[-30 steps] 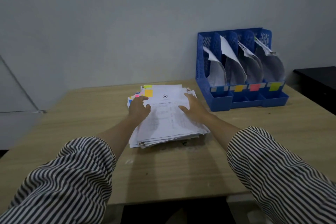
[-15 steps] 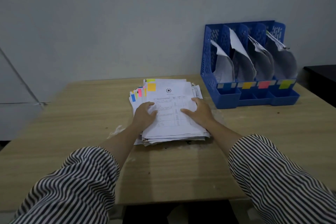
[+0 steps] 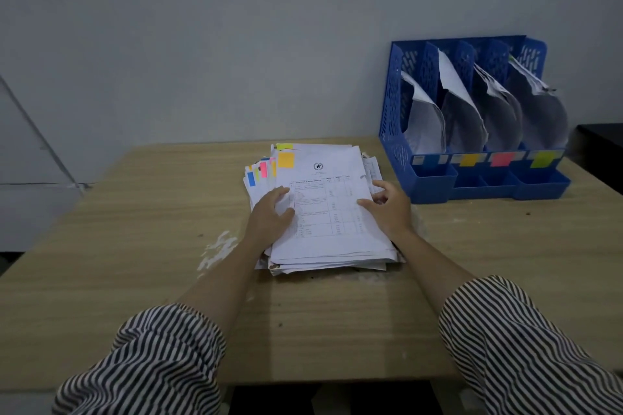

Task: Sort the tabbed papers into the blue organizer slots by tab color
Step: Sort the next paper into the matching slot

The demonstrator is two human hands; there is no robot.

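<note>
A stack of white papers (image 3: 323,212) lies in the middle of the wooden table (image 3: 135,246). The top sheet carries an orange tab (image 3: 286,159); blue, pink and yellow tabs (image 3: 258,173) stick out on the stack's left side. My left hand (image 3: 269,217) rests on the stack's left edge, fingers spread on the top sheet. My right hand (image 3: 387,209) lies on the right edge with its fingers loosely bent over the sheets. The blue organizer (image 3: 435,178) stands at the back right, papers curling out of each of its slots, with colour labels on its front.
A grey wall runs behind the table. A dark surface (image 3: 603,148) sits at the far right beyond the organizer. White scuffed patches (image 3: 219,246) mark the tabletop left of the stack.
Both hands have slid the paper stack closer to me and squared it. The view has shifted left, so the organizer sits further right.
</note>
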